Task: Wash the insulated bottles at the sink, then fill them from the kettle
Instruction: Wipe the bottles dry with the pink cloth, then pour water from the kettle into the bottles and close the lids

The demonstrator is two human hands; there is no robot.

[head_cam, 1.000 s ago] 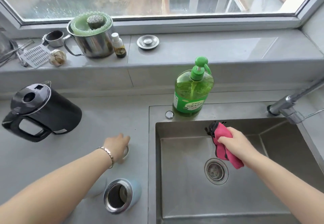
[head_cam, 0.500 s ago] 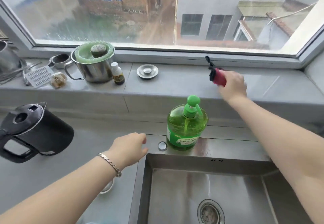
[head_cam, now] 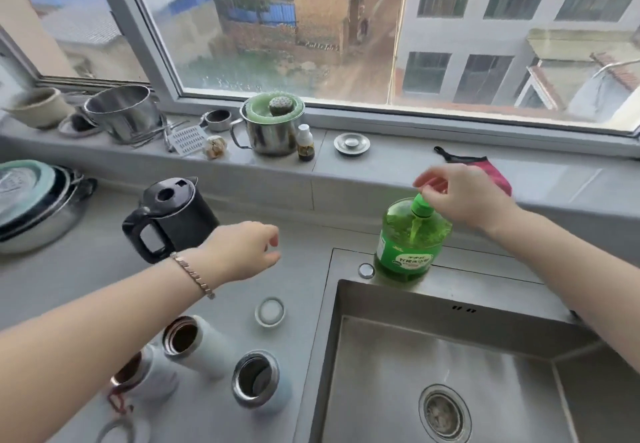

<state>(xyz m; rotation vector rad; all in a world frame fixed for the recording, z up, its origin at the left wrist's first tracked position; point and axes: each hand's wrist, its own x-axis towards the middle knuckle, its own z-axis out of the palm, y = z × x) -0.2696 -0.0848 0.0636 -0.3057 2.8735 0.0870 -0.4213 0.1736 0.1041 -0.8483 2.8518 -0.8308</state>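
Three open insulated bottles stand on the grey counter left of the sink (head_cam: 398, 304): a white one (head_cam: 187, 342), a pale blue one (head_cam: 258, 382) and a third white one (head_cam: 138, 376) partly under my left arm. A round lid (head_cam: 270, 311) lies beyond them. The black kettle (head_cam: 173, 219) sits further back. My left hand (head_cam: 242, 252) hovers over the counter between kettle and lid, fingers loosely curled, holding nothing. My right hand (head_cam: 460, 196) hangs empty just above the pump of the green soap bottle (head_cam: 410, 245). The pink cloth (head_cam: 485, 168) lies on the sill behind it.
The windowsill carries a steel mug with a green lid (head_cam: 272, 127), a small dropper bottle (head_cam: 305, 142), a sink plug (head_cam: 352, 143), a grater (head_cam: 188, 139), a steel pot (head_cam: 121, 111). Stacked pans (head_cam: 31, 203) sit at the far left. The drain (head_cam: 445, 411) is uncovered.
My right hand carried the pink cloth from the sink up to the sill, let it go, and drew back over the soap pump. My left hand lifted off the lid.
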